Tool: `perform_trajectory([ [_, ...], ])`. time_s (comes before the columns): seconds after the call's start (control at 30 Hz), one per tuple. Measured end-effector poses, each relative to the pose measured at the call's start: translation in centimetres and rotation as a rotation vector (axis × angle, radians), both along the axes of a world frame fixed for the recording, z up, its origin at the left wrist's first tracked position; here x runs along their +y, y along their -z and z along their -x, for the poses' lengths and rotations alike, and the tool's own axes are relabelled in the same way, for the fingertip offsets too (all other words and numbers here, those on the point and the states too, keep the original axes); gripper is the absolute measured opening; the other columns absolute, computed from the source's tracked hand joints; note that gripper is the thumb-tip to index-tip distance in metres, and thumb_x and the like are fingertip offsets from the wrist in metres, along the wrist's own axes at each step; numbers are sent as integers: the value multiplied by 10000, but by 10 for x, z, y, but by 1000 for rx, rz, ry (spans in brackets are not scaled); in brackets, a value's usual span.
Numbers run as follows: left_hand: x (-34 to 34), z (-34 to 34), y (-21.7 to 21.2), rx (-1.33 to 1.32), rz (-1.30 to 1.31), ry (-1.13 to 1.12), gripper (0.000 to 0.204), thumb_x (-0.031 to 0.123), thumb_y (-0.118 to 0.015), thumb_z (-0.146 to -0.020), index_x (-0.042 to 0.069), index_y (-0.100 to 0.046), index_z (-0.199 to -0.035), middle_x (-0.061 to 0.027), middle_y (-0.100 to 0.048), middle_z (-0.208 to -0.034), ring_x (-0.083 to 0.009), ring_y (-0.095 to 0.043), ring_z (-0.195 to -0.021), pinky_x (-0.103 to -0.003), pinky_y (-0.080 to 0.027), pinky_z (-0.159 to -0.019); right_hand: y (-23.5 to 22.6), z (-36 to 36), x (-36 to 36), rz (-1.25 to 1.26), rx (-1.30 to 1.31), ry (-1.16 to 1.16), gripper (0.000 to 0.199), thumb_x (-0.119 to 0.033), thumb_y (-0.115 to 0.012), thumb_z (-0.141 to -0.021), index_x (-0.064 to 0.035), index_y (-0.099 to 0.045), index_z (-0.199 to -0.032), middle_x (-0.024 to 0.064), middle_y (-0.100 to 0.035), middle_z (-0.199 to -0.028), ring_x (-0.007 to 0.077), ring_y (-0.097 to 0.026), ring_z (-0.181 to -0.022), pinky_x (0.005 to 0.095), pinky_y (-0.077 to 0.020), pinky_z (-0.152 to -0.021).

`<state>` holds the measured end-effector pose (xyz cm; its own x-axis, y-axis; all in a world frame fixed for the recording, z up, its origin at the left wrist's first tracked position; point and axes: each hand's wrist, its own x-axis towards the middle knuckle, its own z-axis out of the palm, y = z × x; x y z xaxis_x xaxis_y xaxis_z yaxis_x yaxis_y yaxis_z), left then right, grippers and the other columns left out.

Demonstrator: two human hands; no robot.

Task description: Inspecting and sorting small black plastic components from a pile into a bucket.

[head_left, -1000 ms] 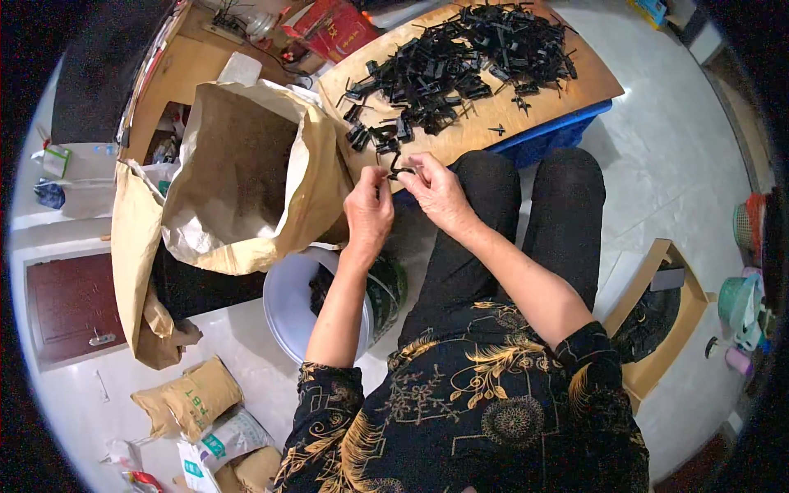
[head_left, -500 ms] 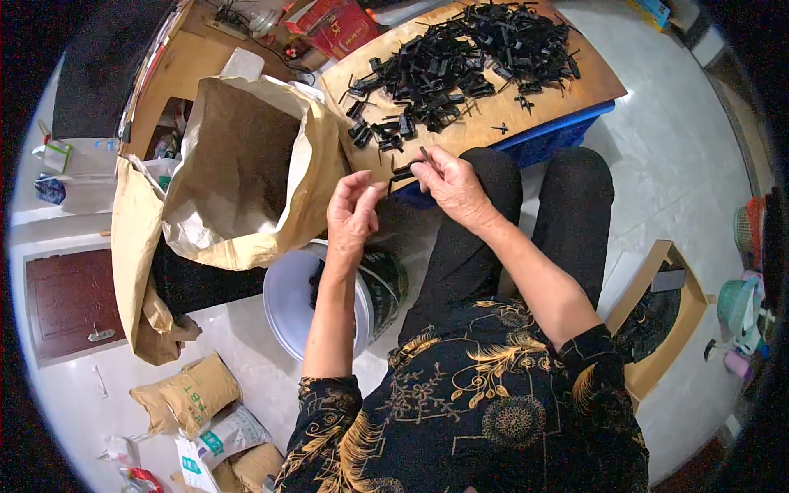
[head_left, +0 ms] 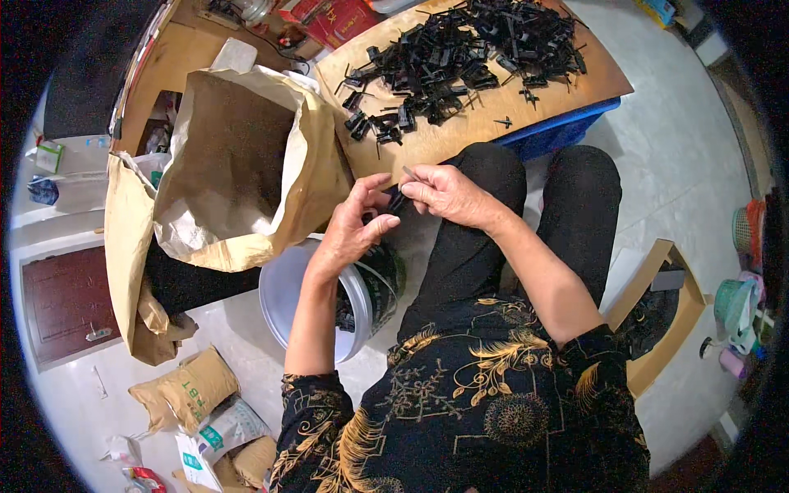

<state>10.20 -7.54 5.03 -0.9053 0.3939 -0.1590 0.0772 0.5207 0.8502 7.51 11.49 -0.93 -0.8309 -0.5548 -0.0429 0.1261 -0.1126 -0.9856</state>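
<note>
Over my lap, my right hand pinches a small black plastic part with a thin stem poking up past the fingertips. Facing it from the left is my left hand, its thumb and fingers spread around the part's near end; whether they touch it is hard to see. Beyond both hands, a heap of similar black plastic parts with thin stems covers much of a wooden board. Below my left forearm stands a white bucket with black pieces inside.
A large open paper sack stands left of my hands. The board rests on a blue bin. An open cardboard box with black contents sits on the floor at right. Filled brown bags lie at lower left.
My left hand has opened wider and moved toward the black part in my right hand. The right hand has shifted slightly down, still pinching the part.
</note>
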Motion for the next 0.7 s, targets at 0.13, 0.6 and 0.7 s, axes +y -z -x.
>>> perform_trajectory([
  [0.13, 10, -5, 12, 60, -76, -44, 438, 106, -602, -828, 55, -403, -1214, -55, -560, -849, -74, -470, -585, -214, -411, -508, 5, 2, -3, 84, -164, -24, 175, -223, -527, -894, -51, -554, -875, -42, -479, -610, 13, -374, -490, 171, -293, -430],
  [0.6, 18, -3, 25, -376, -431, -307, 287, 111, -563, -856, 33, -426, -1095, -54, -593, -810, -81, -541, -550, -165, -356, -423, 13, 2, -16, 155, -310, 42, 226, -275, -509, -908, -53, -530, -868, -29, -491, -607, -1, -380, -475, 155, -261, -392],
  [0.7, 16, -1, 30, -408, -480, -354, 272, 104, -558, -858, 39, -440, -1094, -60, -605, -810, -85, -555, -549, -154, -340, -394, 7, 2, -18, 182, -308, 71, 263, -298, -480, -919, -43, -540, -905, -31, -472, -601, 3, -368, -466, 153, -257, -389],
])
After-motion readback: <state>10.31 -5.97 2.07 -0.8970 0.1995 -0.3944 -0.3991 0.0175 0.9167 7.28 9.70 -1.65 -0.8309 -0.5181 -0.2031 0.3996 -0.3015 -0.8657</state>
